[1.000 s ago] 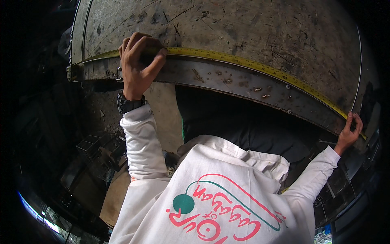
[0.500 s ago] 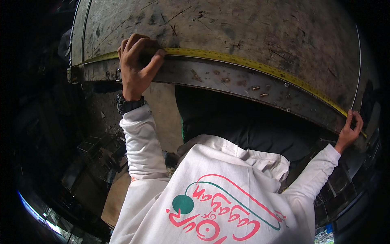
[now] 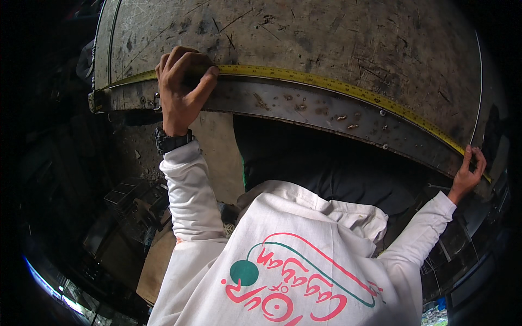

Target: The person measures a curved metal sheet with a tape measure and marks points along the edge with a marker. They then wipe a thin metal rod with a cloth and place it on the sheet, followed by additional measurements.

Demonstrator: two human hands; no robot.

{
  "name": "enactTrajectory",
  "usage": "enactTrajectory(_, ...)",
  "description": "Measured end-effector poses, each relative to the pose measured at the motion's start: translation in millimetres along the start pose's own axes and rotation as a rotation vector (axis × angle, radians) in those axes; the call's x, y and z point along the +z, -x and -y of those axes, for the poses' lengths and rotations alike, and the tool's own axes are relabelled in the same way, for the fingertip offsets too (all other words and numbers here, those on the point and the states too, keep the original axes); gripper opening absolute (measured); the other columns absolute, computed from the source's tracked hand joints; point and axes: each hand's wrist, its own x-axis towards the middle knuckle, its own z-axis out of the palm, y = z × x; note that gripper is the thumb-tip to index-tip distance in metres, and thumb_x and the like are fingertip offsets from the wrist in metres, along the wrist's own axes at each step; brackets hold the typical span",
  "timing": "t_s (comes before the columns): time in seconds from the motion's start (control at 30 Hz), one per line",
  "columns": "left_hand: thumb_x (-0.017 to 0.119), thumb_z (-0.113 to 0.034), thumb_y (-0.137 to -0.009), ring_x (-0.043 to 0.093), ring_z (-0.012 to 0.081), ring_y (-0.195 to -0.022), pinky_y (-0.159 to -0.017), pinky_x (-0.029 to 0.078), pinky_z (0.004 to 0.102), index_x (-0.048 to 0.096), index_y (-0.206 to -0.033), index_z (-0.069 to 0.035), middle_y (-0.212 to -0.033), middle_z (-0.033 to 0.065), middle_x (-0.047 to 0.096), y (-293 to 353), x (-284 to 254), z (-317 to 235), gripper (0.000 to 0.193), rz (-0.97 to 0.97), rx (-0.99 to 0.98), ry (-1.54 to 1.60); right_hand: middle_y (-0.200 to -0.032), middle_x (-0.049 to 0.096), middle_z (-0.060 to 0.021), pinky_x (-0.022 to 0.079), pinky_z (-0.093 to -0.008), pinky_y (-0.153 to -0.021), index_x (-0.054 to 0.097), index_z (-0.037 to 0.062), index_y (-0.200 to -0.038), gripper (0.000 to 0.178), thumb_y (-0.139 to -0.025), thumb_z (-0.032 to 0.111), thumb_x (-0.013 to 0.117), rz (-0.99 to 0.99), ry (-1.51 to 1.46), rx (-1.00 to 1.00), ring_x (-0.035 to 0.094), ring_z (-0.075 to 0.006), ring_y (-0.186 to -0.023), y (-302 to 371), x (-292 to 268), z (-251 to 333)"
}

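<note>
A yellow tape measure blade (image 3: 321, 81) is stretched along the near edge of a worn, scratched table top (image 3: 304, 32). Toward the left end, my left hand (image 3: 182, 92) is bent over the blade, its fingers curled and its thumb pressed down on it. Part of the blade is hidden behind that hand. At the near right corner, my right hand (image 3: 468, 173) pinches the blade between thumb and fingers. A short piece of yellow shows just past those fingers. A thin, pale metal strip (image 3: 479, 87) runs from there up the table's right side.
A dark metal rail (image 3: 304, 106) with screw heads and rusty marks forms the table's front. My dark-clothed legs (image 3: 321, 157) are close below it. A wire rack (image 3: 128, 193) and a brown board (image 3: 159, 266) stand at lower left.
</note>
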Motion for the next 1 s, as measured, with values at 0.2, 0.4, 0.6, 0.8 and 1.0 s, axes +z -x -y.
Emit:
enactTrajectory(0.2, 0.075, -0.028, -0.079, 0.057, 0.0279, -0.1, -0.098, 0.038, 0.04, 0.072, -0.09, -0.008, -0.099, 0.006, 0.065, -1.0, -0.5, -1.2, 0.024, 0.007, -0.004, -0.017, -0.108, 0.071, -0.0099, 0.049, -0.0388, -0.099, 0.073, 0.0011, -0.102, 0.022, -0.093, 0.021, 0.08, -0.006, -0.009, -0.002, 0.067, -0.0258, -0.109, 0.8, 0.5, -0.4)
enactTrajectory(0.4, 0.073, -0.035, -0.084, 0.056, 0.0309, -0.104, -0.097, 0.043, 0.0442, 0.072, -0.093, -0.004, -0.104, 0.0108, 0.066, 0.0, -3.0, -1.1, 0.032, 0.04, -0.014, -0.042, -0.108, 0.071, -0.0102, 0.049, -0.0387, -0.099, 0.074, 0.0008, -0.102, 0.023, -0.094, 0.021, 0.08, -0.004, -0.011, -0.021, 0.067, -0.0259, -0.109, -0.1, 0.5, -1.7)
enactTrajectory(0.6, 0.076, -0.028, -0.078, 0.057, 0.0277, -0.1, -0.098, 0.037, 0.0395, 0.073, -0.09, -0.008, -0.1, 0.0057, 0.066, -0.1, -0.6, -0.5, 0.024, 0.008, -0.012, -0.006, -0.108, 0.071, -0.011, 0.049, -0.0384, -0.098, 0.074, 0.0003, -0.102, 0.023, -0.094, 0.021, 0.08, -0.012, -0.019, -0.012, 0.067, -0.026, -0.109, 1.0, 1.6, -4.1)
enactTrajectory(0.8, 0.076, -0.029, -0.078, 0.057, 0.0278, -0.1, -0.098, 0.037, 0.0395, 0.072, -0.09, -0.008, -0.1, 0.0057, 0.065, -0.6, -1.0, -0.6, 0.024, 0.01, -0.006, -0.006, -0.109, 0.071, -0.0109, 0.049, -0.0383, -0.098, 0.074, 0.0, -0.103, 0.023, -0.094, 0.02, 0.08, -0.009, -0.017, -0.01, 0.067, -0.0257, -0.109, 0.9, 1.4, -4.8)
enactTrajectory(1.0, 0.076, -0.03, -0.079, 0.057, 0.0283, -0.1, -0.098, 0.038, 0.0402, 0.073, -0.091, -0.008, -0.1, 0.0061, 0.065, 0.3, -0.3, 0.9, 0.026, 0.006, -0.009, -0.006, -0.11, 0.071, -0.0107, 0.049, -0.0383, -0.098, 0.074, -0.0001, -0.103, 0.023, -0.094, 0.021, 0.08, -0.006, -0.021, -0.005, 0.066, -0.0254, -0.109, 0.9, 1.0, -2.9)
